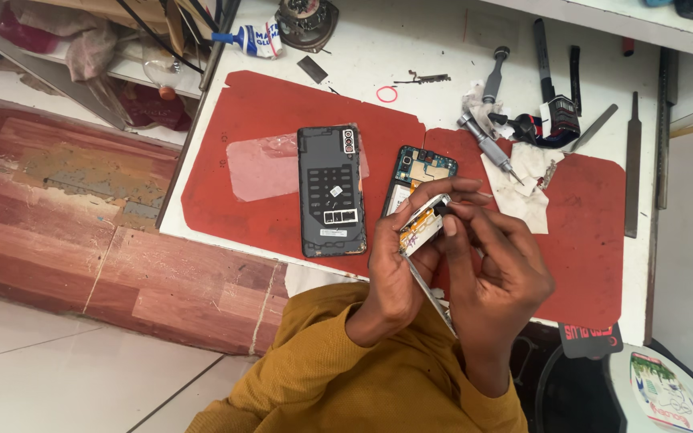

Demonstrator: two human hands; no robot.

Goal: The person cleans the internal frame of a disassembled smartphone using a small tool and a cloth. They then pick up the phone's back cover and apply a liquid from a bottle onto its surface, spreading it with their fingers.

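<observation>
Both the left hand (399, 277) and right hand (495, 269) grip a small phone part (423, 224) above the red mat (282, 120).

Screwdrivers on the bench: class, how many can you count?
2. One screwdriver stands near the bench's far edge; the other screwdriver lies on the white cloth. More may be hidden.

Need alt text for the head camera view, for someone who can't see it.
Both hands, left hand and right hand, hold a small phone part above an opened phone on a red mat. A dark back cover lies beside it, with screwdrivers on tissue behind.
</observation>
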